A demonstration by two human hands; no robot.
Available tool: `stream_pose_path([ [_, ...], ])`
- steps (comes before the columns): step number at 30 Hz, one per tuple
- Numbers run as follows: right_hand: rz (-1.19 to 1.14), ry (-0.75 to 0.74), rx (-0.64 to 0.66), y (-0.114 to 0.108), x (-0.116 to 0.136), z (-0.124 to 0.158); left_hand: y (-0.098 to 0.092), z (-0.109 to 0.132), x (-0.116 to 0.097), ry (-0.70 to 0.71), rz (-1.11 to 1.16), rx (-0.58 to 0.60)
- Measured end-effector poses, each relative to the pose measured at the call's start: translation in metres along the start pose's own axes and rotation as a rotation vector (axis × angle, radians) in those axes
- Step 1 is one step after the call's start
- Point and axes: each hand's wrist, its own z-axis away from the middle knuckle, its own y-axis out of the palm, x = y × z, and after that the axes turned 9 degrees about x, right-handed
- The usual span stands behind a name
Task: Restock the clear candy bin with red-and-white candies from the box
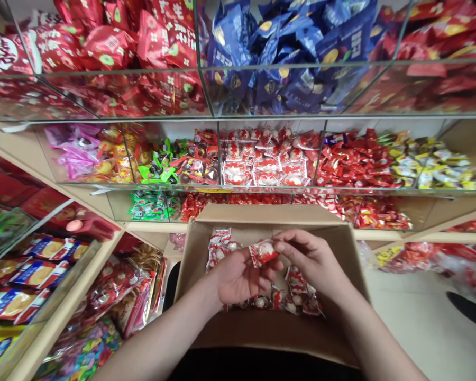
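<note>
Over the open cardboard box, both hands meet at one small wrapped candy point(264, 252) in a red, white and clear wrapper. My left hand point(241, 280) is palm up with its fingers curled, and the candy's left end lies at its thumb and fingers. The thumb and fingers of my right hand point(311, 256) pinch the candy's right end. Below them in the cardboard box point(269, 330) are more candies point(297, 283) in similar wrappers, some at the back left and some under the hands. My hands hide part of the box's contents.
Beyond the box, a shelf bin holds matching red and white candies point(266, 159). Clear dividers separate it from red sweets point(355, 164) and green-wrapped sweets point(161, 164). Blue packets point(289, 47) fill an upper bin. A shelf with packaged biscuits point(31, 280) is at left.
</note>
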Motion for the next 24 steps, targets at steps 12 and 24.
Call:
stream_pose_path([
  [12, -0.265, 0.141, -0.121, 0.012, -0.013, 0.004, -0.001, 0.001, 0.005, 0.481, -0.75, -0.402],
  [24, -0.4, 0.144, -0.244, 0.055, -0.043, 0.014, -0.018, 0.0, 0.022, 0.551, -0.701, -0.442],
])
